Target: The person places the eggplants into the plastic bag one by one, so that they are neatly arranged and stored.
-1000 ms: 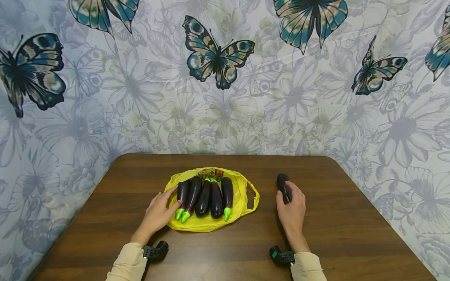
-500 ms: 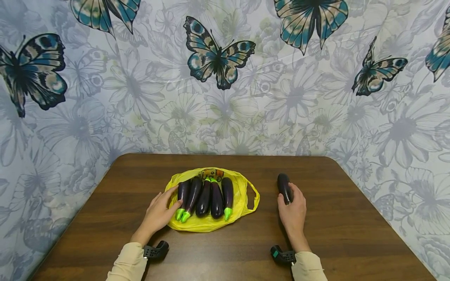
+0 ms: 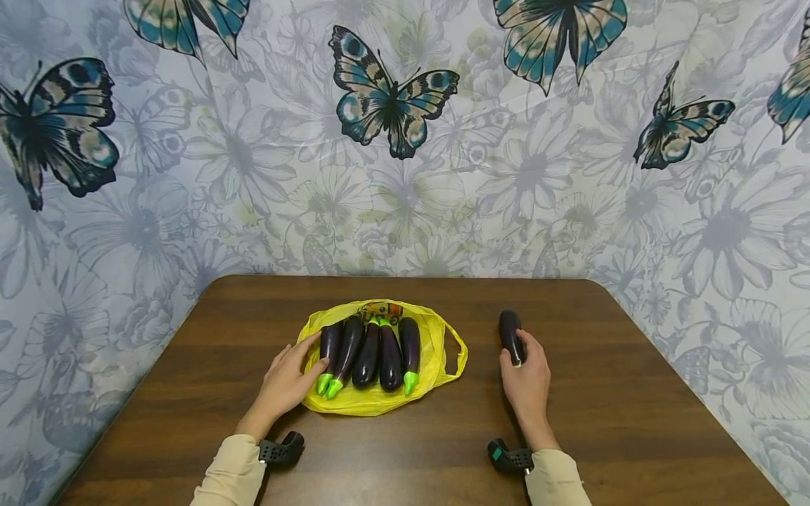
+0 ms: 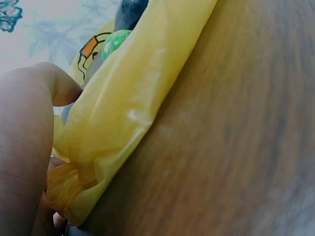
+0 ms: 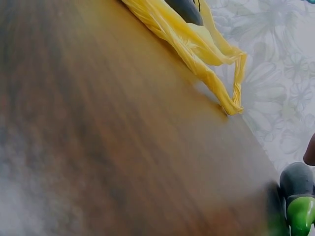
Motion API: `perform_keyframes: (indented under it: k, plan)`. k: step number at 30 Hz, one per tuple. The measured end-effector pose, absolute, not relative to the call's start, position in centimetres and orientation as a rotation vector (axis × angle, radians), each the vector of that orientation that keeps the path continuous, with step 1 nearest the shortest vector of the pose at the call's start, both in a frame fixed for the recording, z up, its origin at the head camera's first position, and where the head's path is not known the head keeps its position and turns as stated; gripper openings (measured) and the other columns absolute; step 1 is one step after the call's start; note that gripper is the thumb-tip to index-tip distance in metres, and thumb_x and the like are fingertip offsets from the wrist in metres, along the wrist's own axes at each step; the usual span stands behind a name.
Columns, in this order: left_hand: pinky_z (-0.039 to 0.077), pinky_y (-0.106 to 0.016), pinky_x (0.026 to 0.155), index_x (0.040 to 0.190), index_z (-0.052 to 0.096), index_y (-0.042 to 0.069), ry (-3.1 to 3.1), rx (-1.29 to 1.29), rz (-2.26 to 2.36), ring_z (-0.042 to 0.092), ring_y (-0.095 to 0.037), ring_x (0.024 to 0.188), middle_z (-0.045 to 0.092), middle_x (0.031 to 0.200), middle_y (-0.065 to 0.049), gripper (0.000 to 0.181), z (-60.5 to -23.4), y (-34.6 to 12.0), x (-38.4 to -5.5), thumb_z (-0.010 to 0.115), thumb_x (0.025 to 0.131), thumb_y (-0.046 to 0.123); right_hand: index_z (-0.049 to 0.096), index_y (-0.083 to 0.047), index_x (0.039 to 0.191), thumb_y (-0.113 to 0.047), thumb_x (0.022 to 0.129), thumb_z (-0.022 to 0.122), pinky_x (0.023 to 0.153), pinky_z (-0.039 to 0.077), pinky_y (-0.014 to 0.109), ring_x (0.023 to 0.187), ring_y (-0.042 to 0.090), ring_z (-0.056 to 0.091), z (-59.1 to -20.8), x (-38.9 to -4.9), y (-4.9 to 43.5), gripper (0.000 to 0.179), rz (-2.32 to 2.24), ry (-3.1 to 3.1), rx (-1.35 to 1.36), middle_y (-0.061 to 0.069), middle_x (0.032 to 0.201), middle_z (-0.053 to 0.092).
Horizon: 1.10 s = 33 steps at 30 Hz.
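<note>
In the head view, several dark purple eggplants with green caps lie side by side in an open yellow plastic bag (image 3: 436, 369). My left hand (image 3: 285, 383) holds the bag's left rim; its thumb touches the leftmost eggplant (image 3: 330, 348). The left wrist view shows the thumb over the bag's edge (image 4: 130, 96), with other fingers partly hidden behind crumpled plastic. Farther right, a separate eggplant (image 3: 510, 334) lies on the table, and my right hand (image 3: 528, 383) holds its near end, thumb on one side, fingers on the other. Its green cap (image 5: 300, 215) shows in the right wrist view.
Everything sits on a brown wooden table (image 3: 601, 393) with rounded far corners. A loop handle (image 3: 457, 351) of the bag sticks out towards the right hand. Behind the table hangs a butterfly-and-flower patterned backdrop (image 3: 405, 204).
My right hand has shifted very slightly right and towards me, so a sliver of the eggplant's green cap shows. The left hand, bag and eggplants have stayed in place.
</note>
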<state>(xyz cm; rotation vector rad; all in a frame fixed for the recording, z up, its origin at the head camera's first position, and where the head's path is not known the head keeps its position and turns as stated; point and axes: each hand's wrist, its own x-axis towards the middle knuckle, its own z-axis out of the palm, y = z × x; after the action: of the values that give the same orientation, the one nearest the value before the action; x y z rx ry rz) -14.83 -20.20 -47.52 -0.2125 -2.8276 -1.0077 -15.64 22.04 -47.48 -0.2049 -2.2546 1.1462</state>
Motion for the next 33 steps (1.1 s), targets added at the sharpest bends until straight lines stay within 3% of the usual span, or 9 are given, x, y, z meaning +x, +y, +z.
perform_keyframes:
  k: [10,17,27,33]
  plan:
    - [0.016,-0.071,0.121,0.159,0.039,0.011,-2.839,-0.188,-1.024,0.029,-0.048,0.151,0.042,0.16,-0.02,0.063,-47.42,-20.17,-14.71,0.058,0.104,0.036,0.06,0.0,0.137,-0.007,0.092,0.07,0.1,0.048,0.059,0.12,0.045,0.059,-47.5,-15.67,21.88,0.046,1.161,-2.346,-0.239,0.027,0.142,0.056]
    - [0.017,-0.071,0.12,0.159,0.038,0.011,-2.849,-0.188,-1.028,0.026,-0.048,0.152,0.042,0.161,-0.02,0.064,-47.36,-20.12,-14.8,0.058,0.104,0.036,0.061,0.003,0.134,-0.003,0.09,0.071,0.093,0.053,0.054,0.109,0.042,0.063,-47.4,-15.6,21.67,0.045,1.142,-2.345,-0.201,0.027,0.137,0.059]
    - [0.014,-0.07,0.121,0.16,0.037,0.009,-2.859,-0.19,-1.046,0.026,-0.049,0.152,0.04,0.161,-0.021,0.064,-47.27,-20.26,-14.89,0.057,0.105,0.036,0.059,0.002,0.137,-0.008,0.093,0.072,0.097,0.056,0.051,0.12,0.041,0.062,-47.06,-15.74,21.58,0.048,1.165,-2.391,-0.209,0.027,0.136,0.058]
    - [0.013,-0.07,0.121,0.16,0.037,0.009,-2.86,-0.191,-1.046,0.027,-0.048,0.152,0.04,0.161,-0.021,0.064,-47.3,-20.21,-14.96,0.057,0.105,0.035,0.057,0.002,0.14,-0.01,0.093,0.071,0.097,0.057,0.05,0.116,0.04,0.064,-47.08,-15.69,21.65,0.05,1.171,-2.416,-0.234,0.028,0.133,0.061]
